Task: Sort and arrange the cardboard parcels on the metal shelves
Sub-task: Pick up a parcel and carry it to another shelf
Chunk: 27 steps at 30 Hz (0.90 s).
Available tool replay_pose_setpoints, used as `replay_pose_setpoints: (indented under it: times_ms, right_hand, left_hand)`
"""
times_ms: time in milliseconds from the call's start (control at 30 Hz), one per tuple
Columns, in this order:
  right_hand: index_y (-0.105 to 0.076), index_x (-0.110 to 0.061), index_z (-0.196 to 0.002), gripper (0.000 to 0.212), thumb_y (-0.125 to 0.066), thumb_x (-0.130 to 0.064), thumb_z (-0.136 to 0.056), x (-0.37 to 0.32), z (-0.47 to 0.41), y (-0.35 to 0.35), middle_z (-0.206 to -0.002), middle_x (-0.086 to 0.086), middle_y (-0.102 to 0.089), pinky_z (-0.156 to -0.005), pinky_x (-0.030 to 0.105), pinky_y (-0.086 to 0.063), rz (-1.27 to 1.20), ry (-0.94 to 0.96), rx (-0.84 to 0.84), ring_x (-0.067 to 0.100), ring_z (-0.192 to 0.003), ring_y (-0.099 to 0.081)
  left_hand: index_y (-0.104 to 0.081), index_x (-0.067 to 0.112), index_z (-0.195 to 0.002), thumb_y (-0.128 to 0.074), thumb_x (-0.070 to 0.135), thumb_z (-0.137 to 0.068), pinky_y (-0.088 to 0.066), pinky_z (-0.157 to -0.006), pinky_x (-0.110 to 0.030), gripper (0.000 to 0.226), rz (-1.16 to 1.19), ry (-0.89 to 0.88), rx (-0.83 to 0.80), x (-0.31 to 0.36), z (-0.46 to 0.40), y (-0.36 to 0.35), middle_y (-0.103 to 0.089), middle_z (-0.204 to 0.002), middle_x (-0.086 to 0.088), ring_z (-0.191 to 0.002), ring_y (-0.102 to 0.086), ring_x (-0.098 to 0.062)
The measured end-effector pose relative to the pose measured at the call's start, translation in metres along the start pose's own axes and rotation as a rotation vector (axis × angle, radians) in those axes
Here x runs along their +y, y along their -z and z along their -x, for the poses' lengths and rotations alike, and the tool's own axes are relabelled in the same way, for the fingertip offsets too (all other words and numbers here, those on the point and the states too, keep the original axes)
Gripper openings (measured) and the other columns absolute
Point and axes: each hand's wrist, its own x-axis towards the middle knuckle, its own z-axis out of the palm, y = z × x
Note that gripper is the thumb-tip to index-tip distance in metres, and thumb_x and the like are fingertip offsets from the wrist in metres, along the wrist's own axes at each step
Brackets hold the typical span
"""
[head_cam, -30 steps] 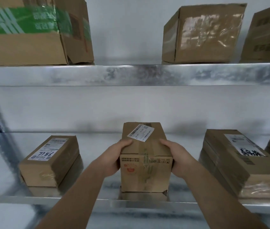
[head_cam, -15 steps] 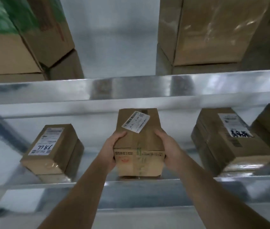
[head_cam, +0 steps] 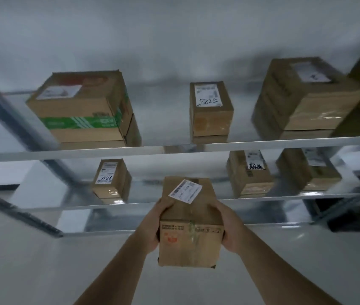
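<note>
Item in hand: 1 small cardboard parcel [head_cam: 191, 225], upright, white shipping label stuck askew on its top face, printed markings and a strip of tape on the near face. It is clear of both shelves, held in the air in front of the lower shelf [head_cam: 86, 207] and level with its front edge.

Hands: the left hand [head_cam: 152, 227] clasps the left side, fingers curled over the upper edge; the right hand [head_cam: 229, 230] clasps the right side, thumb along the top edge. Both are closed firmly on the parcel; nothing else is held.

Lower shelf: parcel marked 7814 [head_cam: 110, 180] at left; 2 further parcels at right, 1 with a dark-marked label [head_cam: 249, 172] and 1 beyond it [head_cam: 306, 170]. A gap lies between the left parcel and the right pair.

Upper shelf [head_cam: 174, 148]: large box with green tape [head_cam: 82, 108] at left, parcel marked 5295 [head_cam: 211, 108] at centre, large parcel [head_cam: 304, 97] at right, 1 more cut off by the frame edge.

Risks, as judged: the grip is on the sides only, with no support beneath, so the parcel could slip if the squeeze eases. Raised toward the upper shelf, its top could catch the metal lip. Set down too near a front edge, it could tip off; pushed in carelessly, it could knock a neighbouring parcel askew.
</note>
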Motion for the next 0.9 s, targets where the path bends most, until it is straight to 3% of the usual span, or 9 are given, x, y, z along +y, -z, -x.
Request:
replay_pose_setpoints:
  times_ms: [100, 233, 300, 400, 500, 633, 733, 900]
  right_hand:
    - [-0.073, -0.013, -0.118, 0.03, -0.062, -0.032, -0.098, -0.002, 0.071, 0.006, -0.107, 0.011, -0.077, -0.08, 0.04, -0.059, -0.038, 0.012, 0.033, 0.031, -0.101, -0.073]
    - [-0.075, -0.013, -0.11, 0.025, -0.064, -0.031, -0.097, -0.023, 0.169, 0.027, -0.103, 0.011, -0.078, -0.085, 0.043, -0.059, -0.082, 0.081, 0.061, 0.03, -0.094, -0.073]
    - [-0.075, -0.013, -0.109, 0.024, -0.065, -0.03, -0.096, -0.032, 0.211, 0.041, -0.102, 0.01, -0.079, -0.086, 0.044, -0.059, -0.075, 0.112, 0.082, 0.03, -0.096, -0.073]
    - [-0.073, -0.012, -0.117, 0.03, -0.066, -0.032, -0.096, -0.045, 0.257, 0.075, -0.107, 0.01, -0.078, -0.087, 0.045, -0.06, -0.079, 0.148, 0.111, 0.032, -0.103, -0.073]
    - [-0.071, -0.013, -0.121, 0.031, -0.062, -0.033, -0.099, -0.053, 0.296, 0.134, -0.102, 0.008, -0.079, -0.086, 0.044, -0.061, -0.107, 0.19, 0.146, 0.029, -0.093, -0.074]
    - [-0.07, -0.013, -0.12, 0.031, -0.065, -0.033, -0.097, -0.07, 0.329, 0.231, -0.104, 0.011, -0.078, -0.088, 0.046, -0.06, -0.169, 0.232, 0.236, 0.032, -0.1, -0.073]
    - [-0.071, -0.011, -0.118, 0.029, -0.065, -0.03, -0.098, -0.09, 0.351, 0.309, -0.103, 0.012, -0.078, -0.088, 0.046, -0.06, -0.188, 0.257, 0.302, 0.032, -0.095, -0.073]
    - [-0.071, -0.011, -0.108, 0.021, -0.065, -0.027, -0.098, -0.122, 0.387, 0.435, -0.086, 0.009, -0.078, -0.068, 0.037, -0.06, -0.226, 0.308, 0.366, 0.025, -0.073, -0.072]
  left_hand:
    - [-0.062, 0.014, -0.136, -0.059, 0.034, -0.098, -0.061, -0.068, -0.037, 0.044, -0.03, -0.021, -0.051, 0.006, 0.062, -0.022, -0.073, -0.12, -0.017, -0.095, -0.074, -0.033]
    - [-0.06, 0.013, -0.137, -0.063, 0.033, -0.093, -0.062, -0.074, -0.041, 0.048, -0.059, -0.054, -0.122, 0.019, 0.136, -0.069, -0.072, -0.122, -0.018, -0.101, -0.072, -0.036]
    - [-0.062, 0.012, -0.135, -0.062, 0.032, -0.094, -0.062, -0.077, -0.042, 0.046, -0.074, -0.061, -0.151, 0.023, 0.169, -0.096, -0.074, -0.119, -0.018, -0.096, -0.073, -0.035]
    - [-0.067, 0.011, -0.127, -0.059, 0.031, -0.098, -0.063, -0.068, -0.039, 0.037, -0.097, -0.061, -0.206, 0.021, 0.199, -0.141, -0.077, -0.109, -0.018, -0.082, -0.076, -0.031]
    - [-0.068, 0.012, -0.128, -0.064, 0.033, -0.095, -0.061, -0.079, -0.045, 0.04, -0.141, -0.025, -0.232, 0.002, 0.214, -0.204, -0.075, -0.114, -0.02, -0.087, -0.073, -0.034]
    - [-0.069, 0.011, -0.129, -0.069, 0.031, -0.09, -0.051, -0.099, -0.053, 0.043, -0.193, -0.003, -0.293, -0.031, 0.217, -0.306, -0.073, -0.12, -0.021, -0.096, -0.07, -0.037]
    - [-0.071, 0.01, -0.126, -0.067, 0.029, -0.093, -0.053, -0.094, -0.049, 0.039, -0.21, -0.007, -0.373, -0.061, 0.216, -0.388, -0.074, -0.116, -0.02, -0.089, -0.071, -0.032]
    - [-0.069, 0.011, -0.127, -0.063, 0.028, -0.097, -0.056, -0.083, -0.043, 0.035, -0.235, 0.012, -0.445, -0.113, 0.211, -0.516, -0.076, -0.102, -0.014, -0.084, -0.071, -0.029]
